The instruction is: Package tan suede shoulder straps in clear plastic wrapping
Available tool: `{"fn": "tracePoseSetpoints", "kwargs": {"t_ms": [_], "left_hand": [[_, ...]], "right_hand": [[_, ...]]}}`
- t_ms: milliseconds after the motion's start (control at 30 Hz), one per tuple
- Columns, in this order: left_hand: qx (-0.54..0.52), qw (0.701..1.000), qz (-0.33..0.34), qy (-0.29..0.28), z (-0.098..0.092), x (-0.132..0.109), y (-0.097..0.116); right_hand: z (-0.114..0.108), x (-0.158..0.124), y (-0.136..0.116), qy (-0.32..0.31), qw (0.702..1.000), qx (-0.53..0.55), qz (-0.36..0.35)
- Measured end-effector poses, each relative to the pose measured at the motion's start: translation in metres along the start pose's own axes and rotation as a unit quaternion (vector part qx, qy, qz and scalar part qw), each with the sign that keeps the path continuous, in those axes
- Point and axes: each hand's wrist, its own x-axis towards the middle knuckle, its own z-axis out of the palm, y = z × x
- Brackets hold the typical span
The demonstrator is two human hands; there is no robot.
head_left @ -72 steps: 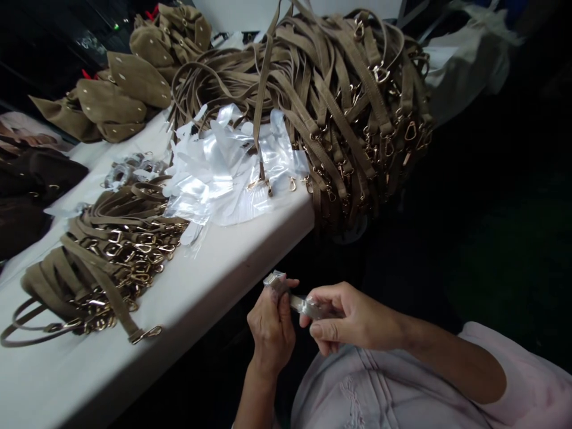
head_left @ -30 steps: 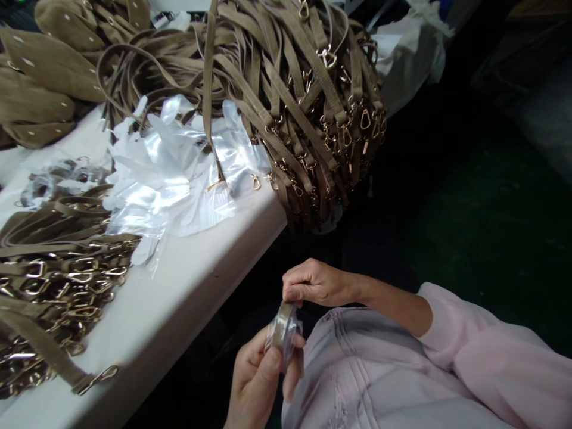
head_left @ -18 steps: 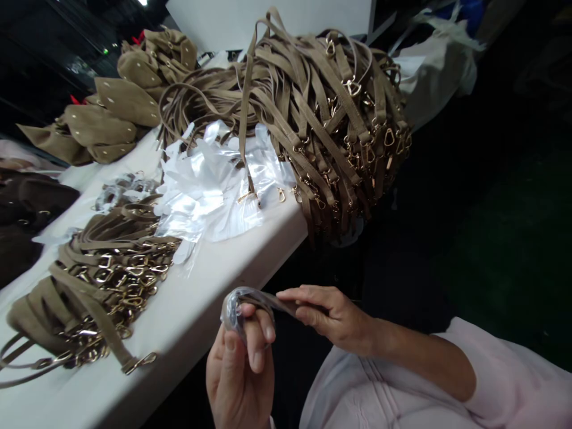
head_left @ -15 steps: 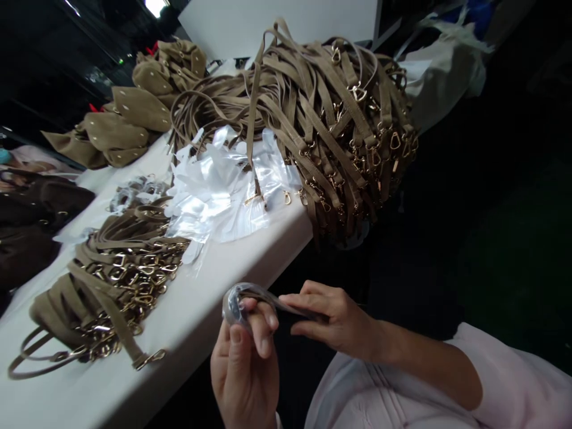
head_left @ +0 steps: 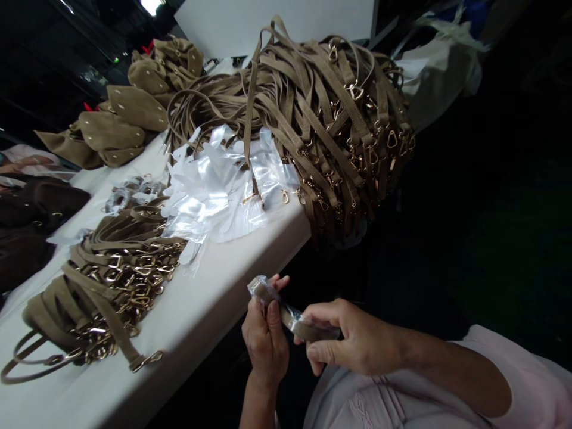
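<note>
A tan strap in clear plastic (head_left: 290, 316) is stretched between my two hands, off the table's front edge. My left hand (head_left: 267, 339) is closed around its upper-left end, thumb on top and some fingertips showing behind. At the lower-right end, my right hand (head_left: 346, 336) pinches the strap between thumb and fingers. Beyond the hands, clear plastic bags (head_left: 214, 190) lie on the white table (head_left: 250, 256). A large heap of tan straps with gold clasps (head_left: 313, 113) hangs over the table's corner.
A smaller pile of straps (head_left: 107, 268) lies at the left, with wrapped coils (head_left: 134, 193) behind it. Tan bags (head_left: 116, 128) and dark brown bags (head_left: 40, 220) are further off. Another person's arm (head_left: 29, 162) shows at the far left. A pale sack (head_left: 442, 65) stands at the back right.
Both hands have shifted right. The wrapped strap, earlier curled around my left fingers, now runs straighter between the hands, and my left hand has turned. My right hand has moved slightly down.
</note>
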Motion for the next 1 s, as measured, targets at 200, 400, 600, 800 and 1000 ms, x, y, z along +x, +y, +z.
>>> {"fn": "tracePoseSetpoints", "kwargs": {"t_ms": [200, 400, 600, 800, 1000], "left_hand": [[0.046, 0.995, 0.061, -0.063, -0.003, -0.020, -0.015], [-0.059, 0.986, -0.018, -0.157, -0.003, -0.036, 0.007], [-0.176, 0.951, -0.097, -0.235, -0.009, -0.040, 0.017], [-0.260, 0.905, -0.203, -0.269, -0.018, -0.042, 0.023], [-0.462, 0.827, -0.269, -0.172, -0.017, -0.035, 0.039]], "right_hand": [[-0.015, 0.001, -0.012, 0.100, 0.993, -0.046, -0.035], [-0.030, 0.016, -0.002, 0.195, 0.943, -0.242, -0.123], [-0.048, 0.023, -0.005, 0.095, 0.924, -0.318, -0.188], [-0.061, 0.030, 0.005, 0.016, 0.932, -0.315, -0.181], [-0.037, 0.030, 0.032, 0.075, 0.926, -0.298, -0.218]]}}
